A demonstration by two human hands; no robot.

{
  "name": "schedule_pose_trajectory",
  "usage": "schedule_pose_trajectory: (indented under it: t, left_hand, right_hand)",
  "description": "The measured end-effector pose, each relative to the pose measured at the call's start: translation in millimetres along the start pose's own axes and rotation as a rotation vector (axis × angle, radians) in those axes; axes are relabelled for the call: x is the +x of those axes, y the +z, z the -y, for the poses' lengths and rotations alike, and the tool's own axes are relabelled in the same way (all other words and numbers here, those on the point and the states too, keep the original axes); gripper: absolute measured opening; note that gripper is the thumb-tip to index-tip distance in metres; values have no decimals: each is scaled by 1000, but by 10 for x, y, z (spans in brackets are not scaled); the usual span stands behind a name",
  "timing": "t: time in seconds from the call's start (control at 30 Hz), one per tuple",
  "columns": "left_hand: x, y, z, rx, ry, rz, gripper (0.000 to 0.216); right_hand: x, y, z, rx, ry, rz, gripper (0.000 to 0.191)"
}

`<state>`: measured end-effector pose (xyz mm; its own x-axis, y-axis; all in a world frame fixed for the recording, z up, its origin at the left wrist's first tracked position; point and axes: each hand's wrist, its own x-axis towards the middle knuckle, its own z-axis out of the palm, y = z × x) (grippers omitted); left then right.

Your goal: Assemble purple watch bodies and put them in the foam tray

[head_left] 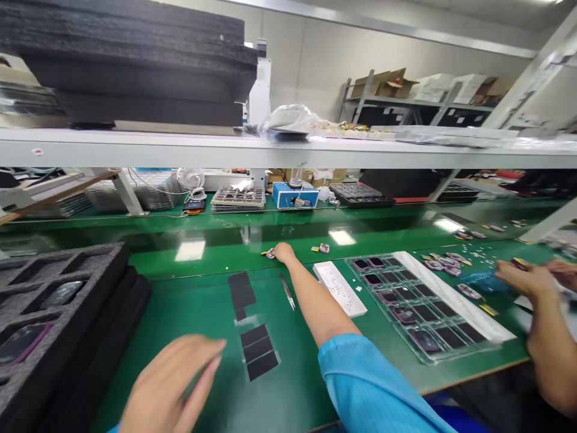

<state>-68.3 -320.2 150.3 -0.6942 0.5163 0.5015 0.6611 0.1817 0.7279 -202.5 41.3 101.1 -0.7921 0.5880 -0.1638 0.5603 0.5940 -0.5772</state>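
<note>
My right hand [283, 252] reaches far forward over the green bench, its fingers closed on a small purple-edged part [270, 254] with a yellow tab. Low in the view, my left hand [174, 385] hovers above the bench, thumb and fingers apart and nothing visible between them. Between the hands lie metal tweezers [287, 293], a dark strip sheet [242, 291] and a clear sheet with black rectangular pieces [259, 350]. Right of my forearm stands a white tray [358, 308] with tiny bits in it. Another similar part [324, 248] lies farther right.
Black foam trays [112, 282] are stacked at left, holding purple-edged devices. A clear blister tray [435, 359] with dark panels lies at right. Beyond it, a co-worker's hands [525, 279] are among loose parts. A white shelf [180, 147] crosses above the bench.
</note>
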Motion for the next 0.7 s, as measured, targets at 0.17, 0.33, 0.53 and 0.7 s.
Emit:
schedule_pose_trajectory:
  t: [0.17, 0.33, 0.53, 0.7]
  left_hand:
    - [615, 640, 350, 12, -247, -59, 26]
    - [770, 858, 635, -402, -467, 11, 57]
    - [641, 799, 697, -917, -673, 536, 50]
    - [611, 794, 732, -1106, -769, 471, 54]
  right_hand:
    - [-399, -30, 16, 143, -215, -106, 14]
    - [-1189, 49, -26, 316, -595, -83, 28]
    - [-1833, 245, -158, 557, -685, 142, 16]
    - [-1883, 287, -153, 628, -728, 26, 22]
